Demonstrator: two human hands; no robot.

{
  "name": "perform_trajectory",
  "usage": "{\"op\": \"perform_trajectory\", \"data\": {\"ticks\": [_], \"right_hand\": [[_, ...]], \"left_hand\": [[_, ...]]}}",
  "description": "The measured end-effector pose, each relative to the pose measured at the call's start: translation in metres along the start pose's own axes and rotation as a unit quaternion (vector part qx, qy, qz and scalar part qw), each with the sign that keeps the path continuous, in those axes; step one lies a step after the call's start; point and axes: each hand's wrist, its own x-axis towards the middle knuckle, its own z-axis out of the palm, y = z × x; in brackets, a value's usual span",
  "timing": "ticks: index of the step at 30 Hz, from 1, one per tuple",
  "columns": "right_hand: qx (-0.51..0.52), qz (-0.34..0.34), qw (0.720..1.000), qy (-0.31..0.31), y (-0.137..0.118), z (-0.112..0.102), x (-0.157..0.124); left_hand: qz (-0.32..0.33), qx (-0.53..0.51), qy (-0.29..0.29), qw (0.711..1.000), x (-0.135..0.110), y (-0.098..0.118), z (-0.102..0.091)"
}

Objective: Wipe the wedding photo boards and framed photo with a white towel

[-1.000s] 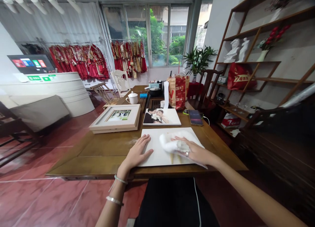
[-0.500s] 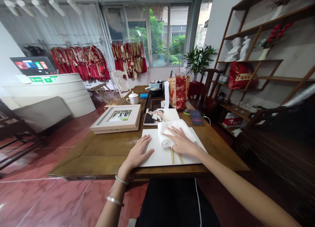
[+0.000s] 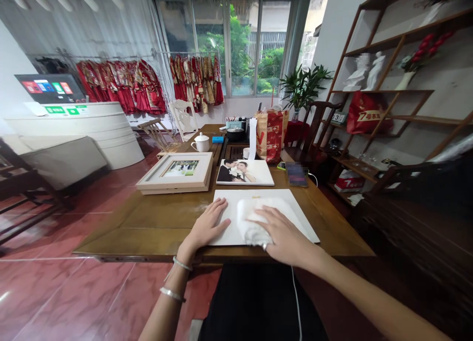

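A white board or panel (image 3: pixel 227 235) lies flat near the table's front edge. My left hand (image 3: pixel 210 222) rests on its left side with fingers stretched out and thumb apart. On the board sits a folded white cloth (image 3: pixel 247 227), slightly blurred. My right hand (image 3: pixel 283 232) presses down on it from the right, fingers spread over its top. Part of the right thumb side is hidden at the cloth's near edge. Just beyond the cloth a small tan patch (image 3: pixel 256 197) shows on the board.
Behind the board lies a couple's photo print (image 3: pixel 260 173). A pale wooden picture frame (image 3: pixel 173 186) sits to the left, a lidded white cup (image 3: pixel 201 143) behind it. A paper bag (image 3: pixel 271 134) and a phone (image 3: pixel 296 174) are at the right of the wooden table (image 3: pixel 136 227).
My right hand has drawn the cloth nearer to me across the board. Two tan strips below it are now covered, and a tan patch shows above it. My left hand stays put.
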Motion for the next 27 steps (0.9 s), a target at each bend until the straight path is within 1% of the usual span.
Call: {"op": "perform_trajectory", "data": {"ticks": [2, 4, 6, 8, 11, 13, 15, 18, 20, 22, 25, 27], "right_hand": [[-0.011, 0.024, 1.0, 0.005, 0.014, 0.001, 0.029], [-0.015, 0.05, 0.999, -0.005, 0.026, 0.002, 0.053], [-0.015, 0.069, 0.997, -0.016, 0.03, 0.002, 0.069], [-0.02, 0.079, 0.996, -0.021, 0.026, 0.004, 0.075], [-0.045, 0.067, 0.997, -0.011, 0.003, 0.013, 0.064], [-0.052, 0.026, 0.998, -0.009, -0.019, 0.02, 0.049], [-0.037, -0.026, 0.999, -0.02, -0.039, 0.024, 0.031], [0.002, -0.077, 0.996, -0.048, -0.058, 0.022, 0.003], [0.027, -0.095, 0.993, -0.064, -0.059, 0.016, -0.013], [0.036, -0.091, 0.993, -0.066, -0.053, 0.009, -0.024], [0.011, -0.036, 0.999, -0.038, -0.036, 0.004, -0.024], [-0.011, 0.008, 1.0, -0.021, -0.022, 0.002, -0.012]], "left_hand": [[0.002, -0.003, -0.003, 1.0, 0.0, -0.001, 0.0], [0.002, -0.006, -0.006, 1.0, 0.0, -0.001, -0.001], [-0.004, -0.011, -0.008, 1.0, 0.001, -0.003, 0.0], [-0.009, -0.023, -0.009, 1.0, 0.002, -0.005, 0.0], [-0.007, -0.046, -0.003, 0.999, 0.002, -0.008, 0.002], [-0.007, -0.057, 0.005, 0.998, 0.003, -0.01, 0.002], [-0.011, -0.064, 0.01, 0.998, 0.002, -0.011, 0.002], [-0.011, -0.063, 0.013, 0.998, 0.002, -0.01, 0.002], [-0.013, -0.053, 0.018, 0.998, 0.001, -0.009, 0.003], [-0.017, -0.038, 0.021, 0.999, 0.001, -0.007, 0.004], [-0.019, -0.019, 0.021, 0.999, 0.002, -0.004, 0.004], [-0.018, -0.015, 0.019, 1.0, 0.002, -0.003, 0.003]]}}
